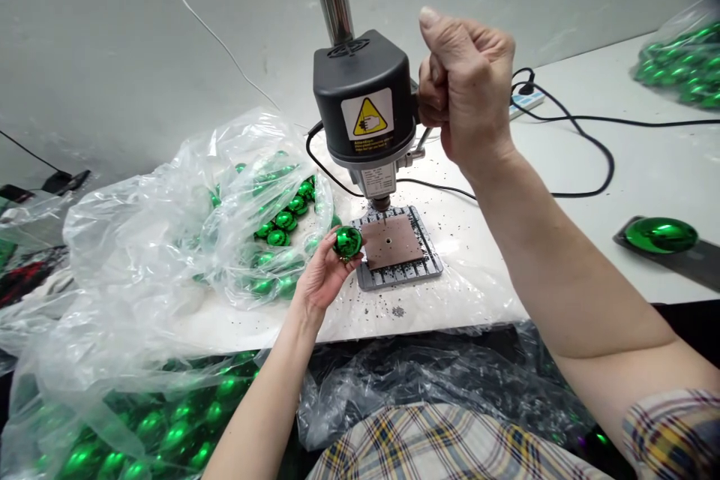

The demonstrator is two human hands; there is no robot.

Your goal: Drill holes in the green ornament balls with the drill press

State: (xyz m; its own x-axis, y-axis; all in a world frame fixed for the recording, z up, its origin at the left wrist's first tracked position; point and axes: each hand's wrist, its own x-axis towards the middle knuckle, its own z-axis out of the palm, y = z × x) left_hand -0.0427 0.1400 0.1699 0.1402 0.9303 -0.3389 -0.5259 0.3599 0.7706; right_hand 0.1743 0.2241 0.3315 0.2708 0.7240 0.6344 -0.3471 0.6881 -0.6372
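Green ball in my left grip, right grip raised by the drill head

At far left, a pale wall [101, 37] rises behind crumpled clear plastic [129, 232]. Below the desk's front edge, more shiny green balls [169, 420] show through plastic. Up on the white desk [585, 240], the clear plastic spreads over another cluster of balls [286, 220], some uncovered.

Next comes the green ball [347, 241] I am holding: round, glossy and mirror-like, with bright glints and dark reflections across it. My left grip [325, 270] is closed around it, thumb on one side and fingers below, so the ball sits at my fingertips. I have it just beside the left edge of a brown board [402, 253], which has a small hole and lies on a grooved metal base [434, 268]. Dark shavings are scattered around.

Over the board stands a dark drill press [363, 101] with a yellow warning sticker. To its right, my right grip [472, 82] is curled into a fist, thumb uppermost; I cannot tell what, if anything, is inside it.

Farther right, a black cable [610, 165] loops across the desk from a power strip [529, 100]. A glossy elongated green piece [661, 234] lies near the edge, and a bag of green balls [683, 67] sits behind.
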